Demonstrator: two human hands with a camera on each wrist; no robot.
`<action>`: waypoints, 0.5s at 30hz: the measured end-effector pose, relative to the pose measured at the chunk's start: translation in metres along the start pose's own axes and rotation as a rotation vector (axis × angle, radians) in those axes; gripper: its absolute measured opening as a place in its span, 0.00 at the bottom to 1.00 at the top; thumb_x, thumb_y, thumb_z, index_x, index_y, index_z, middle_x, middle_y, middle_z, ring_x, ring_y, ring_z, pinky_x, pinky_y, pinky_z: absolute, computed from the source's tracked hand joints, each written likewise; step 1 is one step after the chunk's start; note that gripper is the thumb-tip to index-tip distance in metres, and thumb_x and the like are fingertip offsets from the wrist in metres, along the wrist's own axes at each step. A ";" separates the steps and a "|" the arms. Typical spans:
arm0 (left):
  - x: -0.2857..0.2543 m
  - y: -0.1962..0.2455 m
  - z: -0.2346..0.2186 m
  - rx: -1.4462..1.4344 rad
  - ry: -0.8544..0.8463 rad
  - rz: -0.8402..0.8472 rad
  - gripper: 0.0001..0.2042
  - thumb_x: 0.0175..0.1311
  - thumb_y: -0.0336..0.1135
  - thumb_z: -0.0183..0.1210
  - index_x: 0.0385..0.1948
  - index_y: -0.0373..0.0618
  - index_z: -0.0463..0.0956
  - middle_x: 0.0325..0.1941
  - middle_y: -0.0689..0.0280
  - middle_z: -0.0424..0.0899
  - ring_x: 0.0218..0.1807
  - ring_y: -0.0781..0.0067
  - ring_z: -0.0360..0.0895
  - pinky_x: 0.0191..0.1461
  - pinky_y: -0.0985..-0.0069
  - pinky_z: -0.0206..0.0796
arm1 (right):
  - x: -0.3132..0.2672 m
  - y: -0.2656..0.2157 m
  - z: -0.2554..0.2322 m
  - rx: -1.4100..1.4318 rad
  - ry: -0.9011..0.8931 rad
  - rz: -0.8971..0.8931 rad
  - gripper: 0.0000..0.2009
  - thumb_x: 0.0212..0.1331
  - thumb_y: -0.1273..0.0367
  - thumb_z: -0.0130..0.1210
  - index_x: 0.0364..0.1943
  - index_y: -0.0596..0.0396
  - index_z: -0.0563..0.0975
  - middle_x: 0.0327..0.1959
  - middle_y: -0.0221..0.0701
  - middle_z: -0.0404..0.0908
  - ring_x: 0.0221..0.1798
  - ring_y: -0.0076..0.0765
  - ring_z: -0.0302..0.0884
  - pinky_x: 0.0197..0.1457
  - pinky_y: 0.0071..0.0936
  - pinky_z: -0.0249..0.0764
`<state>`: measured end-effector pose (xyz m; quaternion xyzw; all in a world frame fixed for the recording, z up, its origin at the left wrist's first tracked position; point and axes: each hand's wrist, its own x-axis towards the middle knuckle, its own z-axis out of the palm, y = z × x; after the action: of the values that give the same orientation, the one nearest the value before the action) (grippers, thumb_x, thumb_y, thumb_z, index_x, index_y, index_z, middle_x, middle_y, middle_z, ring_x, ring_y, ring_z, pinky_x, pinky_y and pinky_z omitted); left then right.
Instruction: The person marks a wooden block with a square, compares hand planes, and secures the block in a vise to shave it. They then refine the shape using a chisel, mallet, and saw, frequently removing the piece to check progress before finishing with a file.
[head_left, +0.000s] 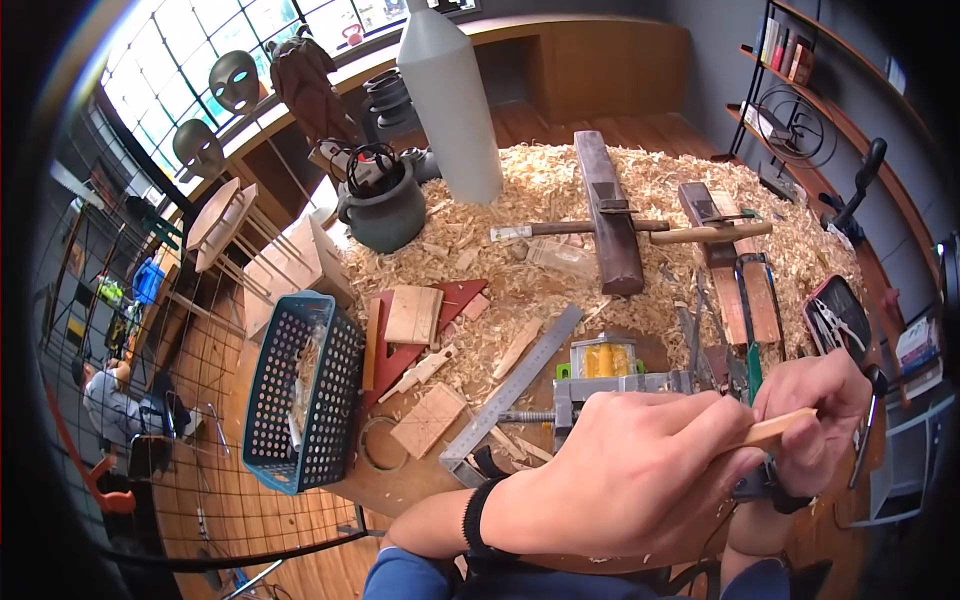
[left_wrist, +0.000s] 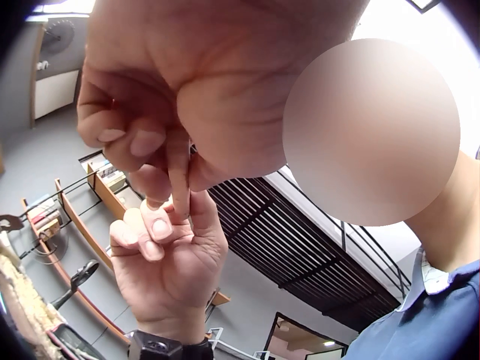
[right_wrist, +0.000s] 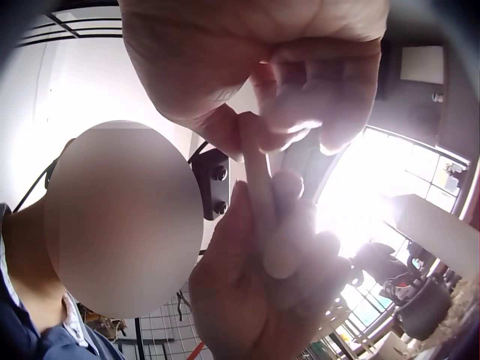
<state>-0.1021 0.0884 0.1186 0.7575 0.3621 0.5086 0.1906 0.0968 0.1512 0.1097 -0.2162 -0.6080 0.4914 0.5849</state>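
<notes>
A small, slim strip of pale wood point(head_left: 780, 428) is held between both hands, raised over the near right part of the bench. My left hand point(head_left: 620, 470), with a black band at its wrist, pinches one end between thumb and fingers. My right hand point(head_left: 815, 420) pinches the other end, its thumb lying along the wood. From the right wrist view, the wooden strip point(right_wrist: 259, 180) spans the gap between the two sets of fingertips. The left fingers cover part of it in the head view. Just beyond the hands sits a grey metal vise point(head_left: 570, 395), partly hidden by the left hand.
Wood shavings point(head_left: 540, 170) cover much of the bench. A steel square point(head_left: 520, 380), wooden blocks point(head_left: 430, 420) and a teal basket point(head_left: 300, 400) lie left of the hands. Farther back are a long hand plane point(head_left: 610, 220), a hammer point(head_left: 560, 229), a dark pot point(head_left: 385, 215) and a tall white bottle point(head_left: 450, 110).
</notes>
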 end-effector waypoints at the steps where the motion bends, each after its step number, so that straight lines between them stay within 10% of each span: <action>1: 0.000 -0.001 -0.001 -0.002 -0.001 0.003 0.08 0.74 0.33 0.66 0.45 0.39 0.81 0.26 0.60 0.82 0.24 0.53 0.81 0.27 0.60 0.69 | 0.001 0.001 -0.001 -0.028 -0.023 -0.036 0.26 0.54 0.54 0.82 0.32 0.56 0.75 0.23 0.27 0.76 0.23 0.25 0.76 0.29 0.24 0.76; 7: -0.002 0.000 -0.003 0.072 -0.125 -0.098 0.09 0.75 0.35 0.65 0.47 0.40 0.80 0.26 0.60 0.82 0.25 0.53 0.82 0.27 0.61 0.70 | 0.001 -0.008 0.010 -0.130 0.077 0.012 0.21 0.56 0.57 0.81 0.28 0.55 0.78 0.22 0.28 0.79 0.25 0.26 0.79 0.31 0.24 0.76; 15: 0.001 -0.002 -0.084 0.065 -0.529 -0.253 0.06 0.74 0.32 0.62 0.42 0.38 0.82 0.27 0.55 0.84 0.28 0.48 0.85 0.32 0.57 0.73 | 0.013 -0.007 0.008 -0.260 -0.597 -0.096 0.19 0.53 0.77 0.76 0.52 0.57 0.90 0.38 0.39 0.94 0.34 0.37 0.94 0.36 0.31 0.86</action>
<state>-0.1794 0.0841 0.1522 0.8184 0.4073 0.2541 0.3159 0.0887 0.1565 0.1234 -0.1065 -0.8197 0.4235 0.3707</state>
